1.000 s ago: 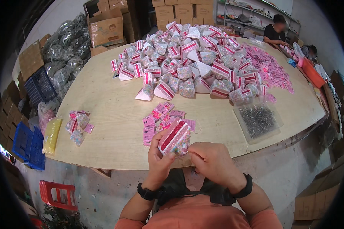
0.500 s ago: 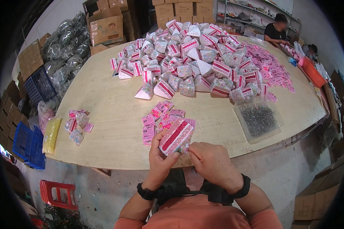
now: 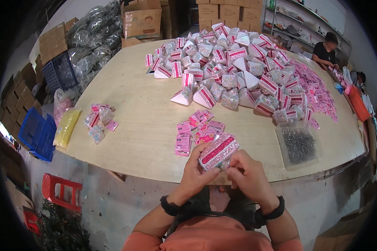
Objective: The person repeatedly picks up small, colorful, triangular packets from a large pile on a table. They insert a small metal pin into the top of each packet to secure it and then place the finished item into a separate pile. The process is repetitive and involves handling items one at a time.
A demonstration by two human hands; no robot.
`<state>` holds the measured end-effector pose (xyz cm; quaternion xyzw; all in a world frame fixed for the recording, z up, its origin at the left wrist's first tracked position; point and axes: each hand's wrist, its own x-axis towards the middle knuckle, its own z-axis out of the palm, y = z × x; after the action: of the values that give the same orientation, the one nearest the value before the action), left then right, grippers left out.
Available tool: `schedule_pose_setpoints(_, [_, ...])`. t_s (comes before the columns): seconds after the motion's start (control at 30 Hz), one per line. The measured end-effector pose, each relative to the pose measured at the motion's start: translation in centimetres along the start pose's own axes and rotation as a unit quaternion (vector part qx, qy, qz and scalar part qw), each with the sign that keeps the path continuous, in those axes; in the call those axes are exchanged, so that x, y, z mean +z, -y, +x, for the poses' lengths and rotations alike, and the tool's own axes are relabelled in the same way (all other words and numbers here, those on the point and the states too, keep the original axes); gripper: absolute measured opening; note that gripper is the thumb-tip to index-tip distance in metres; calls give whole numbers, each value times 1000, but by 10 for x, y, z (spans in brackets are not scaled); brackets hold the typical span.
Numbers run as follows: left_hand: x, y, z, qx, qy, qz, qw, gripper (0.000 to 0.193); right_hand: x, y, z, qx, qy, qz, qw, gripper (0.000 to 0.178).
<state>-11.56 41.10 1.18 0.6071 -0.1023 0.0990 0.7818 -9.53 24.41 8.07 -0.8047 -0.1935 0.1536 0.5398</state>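
My left hand (image 3: 197, 170) is closed around a glittery pink cake-slice ornament (image 3: 218, 151), its dark pink stripe facing up and beads along its lower side. My right hand (image 3: 248, 172) is pinched at the ornament's right lower edge. Whatever sits between those fingertips is too small or hidden to make out. Just beyond the ornament lie several pink printed cards (image 3: 184, 142), loosely spread on the table. A shallow clear tray (image 3: 318, 155) of small dark metal pieces (image 3: 299, 144) stands to the right of my right hand.
A big heap of similar cake-slice ornaments (image 3: 230, 79) covers the far table (image 3: 138, 138), with pink cards (image 3: 318, 90) beside it. At left are a few wrapped ornaments (image 3: 97, 133), a yellow bag (image 3: 67, 127) and blue crates (image 3: 37, 134). Another person (image 3: 326, 50) sits far right.
The whole view has shifted, so the table and my hands appear farther right. The ornament has tilted slightly in my left hand, and my right fingers have changed position at its edge.
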Motion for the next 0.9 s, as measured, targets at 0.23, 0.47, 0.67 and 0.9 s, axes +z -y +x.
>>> schedule_pose_setpoints(0.23, [-4, 7, -1, -17, -38, -74, 996, 65, -4, -12, 10, 39, 35, 163, 985, 9])
schedule_pose_setpoints(0.47, [-12, 4, -2, -49, -72, -124, 988, 55, 6, -20, 22, -8, 32, 117, 993, 8])
schedule_pose_setpoints(0.67, [-92, 15, 10, -73, -185, -244, 949, 30, -13, -24, 12, 71, 57, 150, 985, 7])
schedule_pose_setpoints(0.9, [-252, -22, 17, -13, -317, -96, 943, 33, -53, -56, -5, 97, -25, 174, 980, 6])
